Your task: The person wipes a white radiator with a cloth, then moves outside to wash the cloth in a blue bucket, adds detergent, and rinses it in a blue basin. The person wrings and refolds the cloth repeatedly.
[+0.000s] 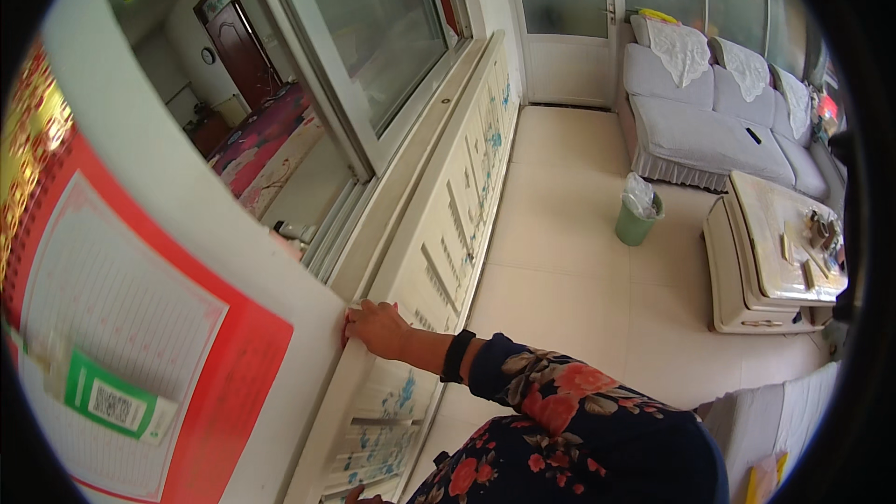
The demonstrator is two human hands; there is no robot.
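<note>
My right hand [378, 329], with a black band at the wrist, has its fingers bent over the top edge of a long cream radiator cover [411, 257], close to the wall. Slots and blue flower patterns mark the cover's front. A small reddish patch shows at the fingertips; I cannot make out what it is. Only a bit of my left hand [366, 497] appears at the bottom edge, beside the cover's lower part, with its fingers mostly cut off. Both arms wear dark sleeves with red flowers.
A sliding window [373, 47] stands above the cover. Left hangs a red-bordered lined sheet [131, 289] with a green tag [107, 401]. Beyond the tiled floor [560, 289] are a green bin [639, 221], a grey sofa [705, 135] and a low table [761, 252].
</note>
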